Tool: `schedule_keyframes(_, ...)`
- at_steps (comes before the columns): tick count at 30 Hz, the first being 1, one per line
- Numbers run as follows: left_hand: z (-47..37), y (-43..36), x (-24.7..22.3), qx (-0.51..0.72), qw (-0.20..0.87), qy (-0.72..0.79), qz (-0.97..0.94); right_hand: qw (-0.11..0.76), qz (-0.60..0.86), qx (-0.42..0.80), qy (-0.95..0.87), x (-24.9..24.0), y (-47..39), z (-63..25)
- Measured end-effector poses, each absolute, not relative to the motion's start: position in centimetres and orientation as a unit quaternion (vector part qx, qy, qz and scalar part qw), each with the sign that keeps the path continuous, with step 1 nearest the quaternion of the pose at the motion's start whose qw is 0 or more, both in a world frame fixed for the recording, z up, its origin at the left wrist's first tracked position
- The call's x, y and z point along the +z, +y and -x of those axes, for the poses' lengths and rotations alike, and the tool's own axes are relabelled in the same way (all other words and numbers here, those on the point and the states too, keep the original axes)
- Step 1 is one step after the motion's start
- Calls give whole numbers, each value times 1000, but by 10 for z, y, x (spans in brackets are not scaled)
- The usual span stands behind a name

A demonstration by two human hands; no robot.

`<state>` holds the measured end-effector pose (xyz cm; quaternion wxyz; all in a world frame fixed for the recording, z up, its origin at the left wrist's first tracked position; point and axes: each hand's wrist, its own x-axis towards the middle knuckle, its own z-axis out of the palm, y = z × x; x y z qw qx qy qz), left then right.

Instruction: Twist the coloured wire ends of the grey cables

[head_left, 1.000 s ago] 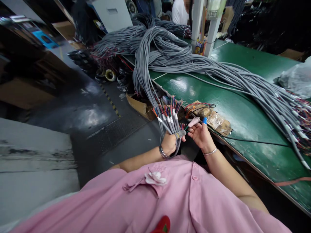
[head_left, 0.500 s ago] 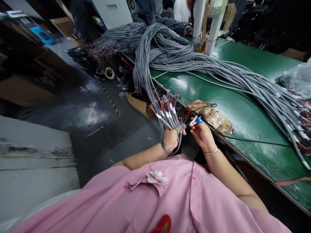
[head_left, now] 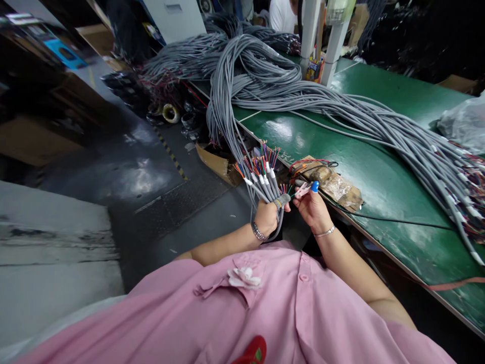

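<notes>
My left hand (head_left: 267, 215) is closed round several grey cables (head_left: 268, 188) near their ends, with a grey cover on its thumb. White bands and fanned-out coloured wires (head_left: 265, 159) top the cables. One cable end under the thumb shows a small spray of thin wires (head_left: 285, 189). In my right hand (head_left: 312, 207), thumb and fingers pinch a small pale pink clip-like tool (head_left: 302, 190); a blue cover sits on a fingertip. The tool's tip is close to a green wire from that cable end; whether it grips the wire I cannot tell.
A thick bundle of grey cables (head_left: 265, 91) lies across the green table (head_left: 364, 177) and hangs over its edge. A taped cardboard piece (head_left: 337, 187) with cords lies near my right hand. A clear plastic bag (head_left: 464, 124) is at the right. Another person (head_left: 282, 16) is at the back.
My right hand has moved slightly left, bringing the pink tool nearer the cable end in my left hand. The left hand stays in place with its cables.
</notes>
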<state>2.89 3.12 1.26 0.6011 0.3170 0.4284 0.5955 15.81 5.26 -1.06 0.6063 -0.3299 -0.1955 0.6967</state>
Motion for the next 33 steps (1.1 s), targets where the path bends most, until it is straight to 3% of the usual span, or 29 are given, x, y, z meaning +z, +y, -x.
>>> schedule_keyframes(6,-27,28,9,578,598,445,-333,638,349,667,-163,-7,54,-152)
schedule_keyframes(20,-13,18,1,559,626,448,-308,582,346,710,-191,-24,32,-173)
schedule_keyframes(29,11,20,-2,537,643,434,-332,584,453,583,-336,-17,8,-199)
schedule_keyframes(33,18,15,0,528,660,408,-346,517,510,493,-479,8,-8,-218)
